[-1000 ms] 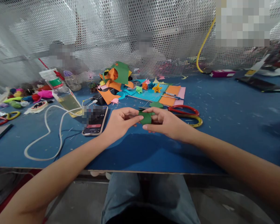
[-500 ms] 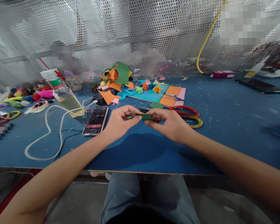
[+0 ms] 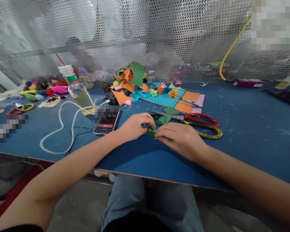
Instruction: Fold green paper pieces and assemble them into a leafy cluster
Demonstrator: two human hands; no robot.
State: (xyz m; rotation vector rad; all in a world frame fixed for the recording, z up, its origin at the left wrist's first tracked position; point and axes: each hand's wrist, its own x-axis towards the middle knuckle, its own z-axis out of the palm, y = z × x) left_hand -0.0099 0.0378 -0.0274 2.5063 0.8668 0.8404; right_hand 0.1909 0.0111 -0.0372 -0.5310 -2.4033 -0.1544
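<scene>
A small piece of green paper is pinched between my two hands, low over the blue table. My left hand grips its upper left side with thumb and fingers. From the right, my right hand pinches its edge with the fingertips. Just beyond lie a creased green paper piece and a flat green paper piece. Scissors with one red and one yellow handle lie behind my right hand, which partly covers the yellow handle.
A phone and a white cable lie to the left, near a tilted-looking bottle of yellowish liquid. Paper scraps are heaped at the back beside folded paper stars and coloured sheets. A perforated metal screen stands behind.
The green paper in my hands has been turned and lowered towards me. A creased green piece now shows on the table by the scissors. My view has shifted left.
</scene>
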